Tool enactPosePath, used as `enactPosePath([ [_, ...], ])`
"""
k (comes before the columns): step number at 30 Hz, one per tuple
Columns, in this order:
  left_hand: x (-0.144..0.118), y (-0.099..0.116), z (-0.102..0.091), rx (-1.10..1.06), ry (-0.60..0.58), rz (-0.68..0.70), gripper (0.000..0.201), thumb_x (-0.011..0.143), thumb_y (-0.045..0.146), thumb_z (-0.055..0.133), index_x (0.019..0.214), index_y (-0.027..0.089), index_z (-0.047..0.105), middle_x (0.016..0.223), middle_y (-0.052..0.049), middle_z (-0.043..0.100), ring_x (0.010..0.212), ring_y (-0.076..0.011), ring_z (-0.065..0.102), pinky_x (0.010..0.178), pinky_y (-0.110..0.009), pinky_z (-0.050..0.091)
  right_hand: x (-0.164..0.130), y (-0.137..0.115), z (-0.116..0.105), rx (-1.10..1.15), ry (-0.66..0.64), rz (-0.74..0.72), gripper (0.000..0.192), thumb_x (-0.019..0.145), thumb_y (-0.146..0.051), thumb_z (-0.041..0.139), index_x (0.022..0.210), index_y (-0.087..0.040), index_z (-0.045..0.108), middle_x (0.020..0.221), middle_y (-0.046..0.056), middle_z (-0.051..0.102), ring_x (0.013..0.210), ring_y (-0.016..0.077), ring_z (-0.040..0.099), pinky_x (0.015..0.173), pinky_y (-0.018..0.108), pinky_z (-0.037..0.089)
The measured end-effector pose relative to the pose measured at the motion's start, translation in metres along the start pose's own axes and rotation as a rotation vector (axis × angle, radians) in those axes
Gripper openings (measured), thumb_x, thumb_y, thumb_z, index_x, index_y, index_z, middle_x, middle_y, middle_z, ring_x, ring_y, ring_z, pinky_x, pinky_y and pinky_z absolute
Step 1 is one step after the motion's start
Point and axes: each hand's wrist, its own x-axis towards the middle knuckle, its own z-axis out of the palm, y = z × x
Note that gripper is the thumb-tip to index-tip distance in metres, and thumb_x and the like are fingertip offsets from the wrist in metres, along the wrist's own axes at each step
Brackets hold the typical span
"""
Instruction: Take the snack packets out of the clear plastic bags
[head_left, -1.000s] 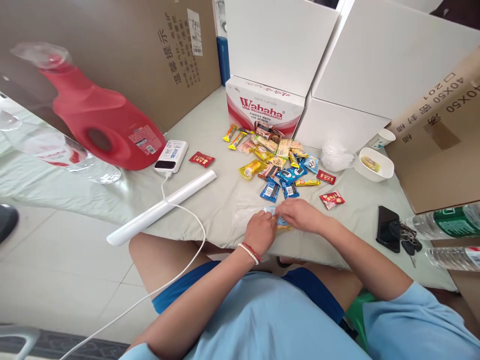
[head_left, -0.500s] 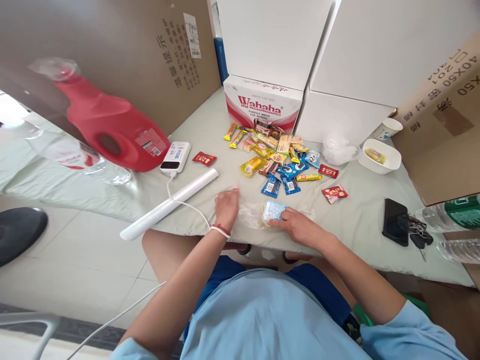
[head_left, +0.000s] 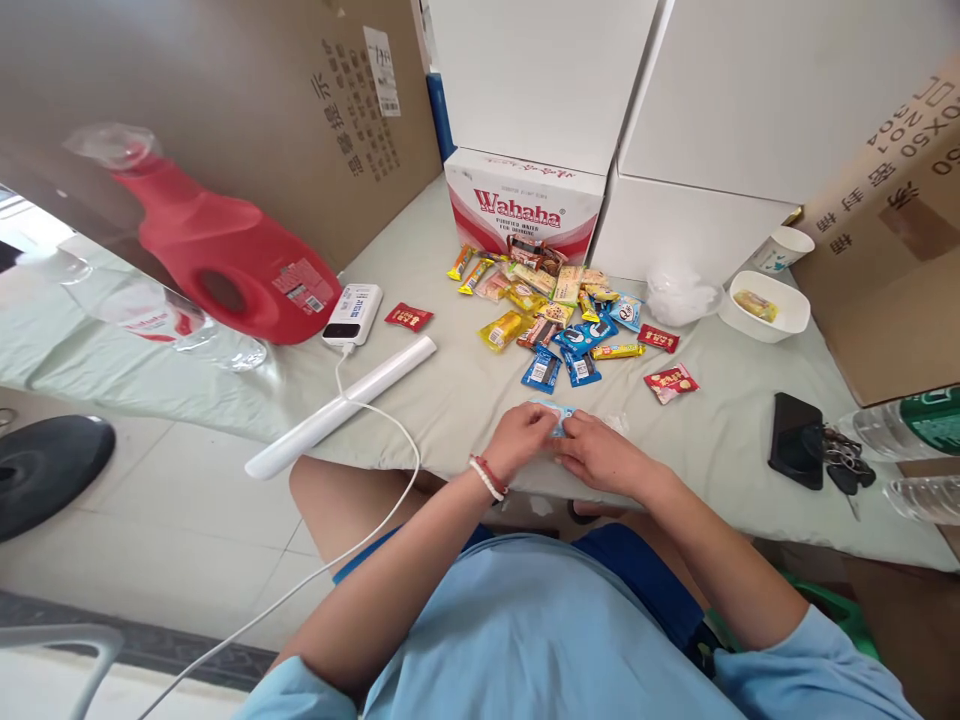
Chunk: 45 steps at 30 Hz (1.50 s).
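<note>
A light blue snack packet (head_left: 553, 407) is pinched between my two hands at the front edge of the cloth-covered table. My left hand (head_left: 519, 436) is closed on its left side, with a red and a white bracelet at the wrist. From the other side, the fingers of my right hand (head_left: 601, 456) close on the packet. Both hands cover most of it. Clear crumpled plastic (head_left: 616, 422) shows just past the right hand. Beyond the hands lies a pile of wrapped snacks, with blue packets (head_left: 541, 370) nearest and a yellow one (head_left: 501, 330) at its left.
To the left are a white bar (head_left: 341, 407), a cabled white device (head_left: 352, 314) and a big red jug (head_left: 232, 250). On the right stand a white bowl (head_left: 796, 318), a phone (head_left: 795, 440), keys (head_left: 844, 460) and bottles (head_left: 930, 420). A Wahaha box (head_left: 525, 205) stands behind.
My left hand has moved right and down from the table beside the packet and now grips it together with my right hand. The clear plastic left of the packet is now out of sight.
</note>
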Motion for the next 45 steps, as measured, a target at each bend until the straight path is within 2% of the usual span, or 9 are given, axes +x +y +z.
enactPosePath([
  [7,-0.026,-0.009,0.034,0.791,-0.017,0.386,0.047,0.084,0.019,0.058,0.130,0.013,0.063,0.143,-0.019,0.060,0.131,-0.0335,0.053,0.110,-0.051,0.047,-0.054,0.024,-0.013,0.161,0.118,0.334,0.038,0.107,-0.044,0.044,0.105,-0.023,0.076,0.084,0.007,0.067,0.087,0.0234,0.061,0.080,0.035,0.047],
  [10,-0.036,-0.017,0.041,0.925,-0.026,0.420,0.060,0.081,0.016,0.060,0.140,0.013,0.056,0.151,-0.021,0.052,0.136,-0.0354,0.049,0.110,-0.053,0.045,-0.060,0.044,-0.008,0.116,0.329,0.636,0.051,0.108,-0.052,0.033,0.101,-0.021,0.072,0.088,0.009,0.069,0.089,0.0244,0.062,0.078,0.034,0.047],
  [13,-0.038,-0.022,0.045,0.977,-0.001,0.425,0.059,0.082,0.016,0.058,0.141,0.013,0.055,0.151,-0.020,0.053,0.137,-0.0340,0.049,0.110,-0.051,0.044,-0.050,0.047,0.001,0.006,0.311,0.780,0.052,0.106,-0.059,0.035,0.108,-0.021,0.070,0.094,0.011,0.070,0.095,0.0267,0.062,0.080,0.035,0.046],
  [17,-0.038,-0.027,0.045,1.014,0.007,0.450,0.057,0.085,0.016,0.055,0.141,0.013,0.055,0.152,-0.019,0.054,0.138,-0.0316,0.050,0.109,-0.047,0.045,-0.038,0.037,0.002,0.031,0.118,0.758,0.033,0.102,-0.049,0.051,0.097,-0.021,0.068,0.091,0.009,0.066,0.084,0.0232,0.062,0.073,0.030,0.043],
  [26,-0.040,-0.024,0.049,1.041,-0.005,0.495,0.049,0.091,0.011,0.049,0.140,0.012,0.059,0.150,-0.019,0.057,0.138,-0.0299,0.053,0.116,-0.047,0.040,0.022,0.008,-0.031,0.128,0.095,0.637,0.016,0.103,-0.029,0.048,0.095,-0.023,0.061,0.086,0.005,0.072,0.081,0.0196,0.065,0.066,0.026,0.036],
  [31,-0.038,-0.022,0.018,0.691,-0.064,0.459,0.037,0.087,0.017,0.058,0.122,0.014,0.071,0.131,-0.017,0.070,0.128,-0.0313,0.061,0.110,-0.047,0.050,0.059,-0.008,-0.008,0.075,0.031,0.616,0.021,0.105,-0.023,0.044,0.103,-0.019,0.065,0.105,0.011,0.074,0.093,0.0211,0.067,0.073,0.028,0.039],
  [34,-0.037,-0.028,-0.009,0.387,0.136,0.302,0.034,0.095,0.023,0.049,0.120,0.021,0.072,0.124,-0.010,0.073,0.115,-0.0237,0.068,0.102,-0.041,0.055,0.052,-0.007,0.006,0.097,0.080,0.575,0.023,0.107,-0.023,0.041,0.110,-0.018,0.064,0.107,0.009,0.071,0.098,0.0201,0.065,0.079,0.027,0.041],
  [38,-0.027,-0.034,-0.016,0.528,0.279,-0.001,0.028,0.097,0.035,0.051,0.103,0.019,0.074,0.104,-0.011,0.072,0.100,-0.0275,0.068,0.090,-0.043,0.055,0.043,-0.010,0.016,0.121,0.150,0.580,0.023,0.107,-0.022,0.041,0.113,-0.019,0.063,0.108,0.009,0.068,0.099,0.0202,0.063,0.081,0.028,0.043],
  [45,-0.031,-0.016,0.031,0.516,0.348,0.316,0.022,0.091,0.024,0.061,0.112,0.015,0.065,0.101,-0.012,0.066,0.093,-0.0261,0.064,0.081,-0.040,0.054,0.017,-0.031,0.016,0.566,0.461,0.651,0.020,0.105,-0.036,0.047,0.104,-0.022,0.061,0.100,0.007,0.068,0.095,0.0215,0.064,0.086,0.033,0.050],
])
